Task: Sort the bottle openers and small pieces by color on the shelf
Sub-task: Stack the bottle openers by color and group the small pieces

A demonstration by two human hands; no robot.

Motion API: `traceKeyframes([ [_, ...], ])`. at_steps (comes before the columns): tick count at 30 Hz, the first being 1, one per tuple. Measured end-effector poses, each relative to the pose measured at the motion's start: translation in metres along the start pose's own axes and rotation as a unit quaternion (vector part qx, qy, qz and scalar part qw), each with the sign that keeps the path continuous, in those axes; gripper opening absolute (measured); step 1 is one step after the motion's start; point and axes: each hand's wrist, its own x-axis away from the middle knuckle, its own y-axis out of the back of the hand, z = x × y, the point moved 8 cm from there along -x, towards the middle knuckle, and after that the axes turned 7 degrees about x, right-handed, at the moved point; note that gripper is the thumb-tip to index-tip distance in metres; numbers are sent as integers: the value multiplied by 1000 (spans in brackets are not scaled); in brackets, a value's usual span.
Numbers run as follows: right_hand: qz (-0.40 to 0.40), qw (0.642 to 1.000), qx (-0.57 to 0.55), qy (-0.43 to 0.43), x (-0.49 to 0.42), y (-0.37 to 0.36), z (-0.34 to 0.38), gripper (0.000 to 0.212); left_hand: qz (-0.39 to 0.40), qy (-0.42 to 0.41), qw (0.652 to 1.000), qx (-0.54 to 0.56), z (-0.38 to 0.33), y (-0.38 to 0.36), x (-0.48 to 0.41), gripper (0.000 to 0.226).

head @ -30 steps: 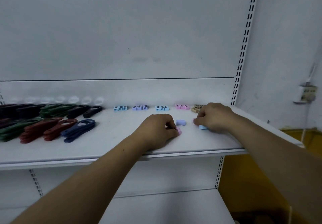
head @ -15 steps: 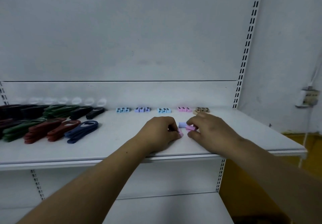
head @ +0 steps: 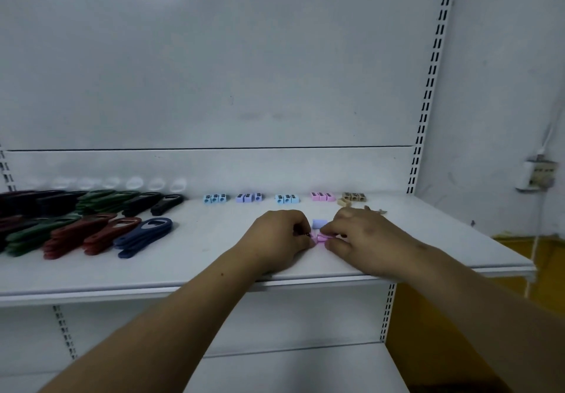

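Pinching pink pieces (head: pixel 320 237), left hand (head: pixel 275 236) and right hand (head: pixel 365 236) had fingers curled. Firm grip advisable before the far pink row (head: pixel 322 196).

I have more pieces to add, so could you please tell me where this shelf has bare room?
Bare room lies at the right end of the shelf, beyond the tan pieces and right hand, and between the navy openers and left hand. The left end, and the pink pieces the hands pinch, are crowded.

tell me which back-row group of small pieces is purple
The purple trio, second from the left; no other back-row group has that colour.
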Motion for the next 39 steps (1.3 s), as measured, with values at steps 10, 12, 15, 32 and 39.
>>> traceKeyframes([
  [10,-35,997,43,-47,3,6,-2,16,0,7,1000,2,1,-1,-2,19],
  [12,-16,998,33,-42,2,5,0,15,-1,7,1000,0,0,-1,-2,20],
  [15,15,1000,8,-12,3,2,3,23,-4,5,1000,-3,1,0,-3,19],
  [32,-5,978,-103,-182,7,6,-73,43,19,51,998,21,36,39,11,45],
  [39,43,988,-70,-132,0,-11,-67,27,81,33,991,-99,33,27,-6,32],
])
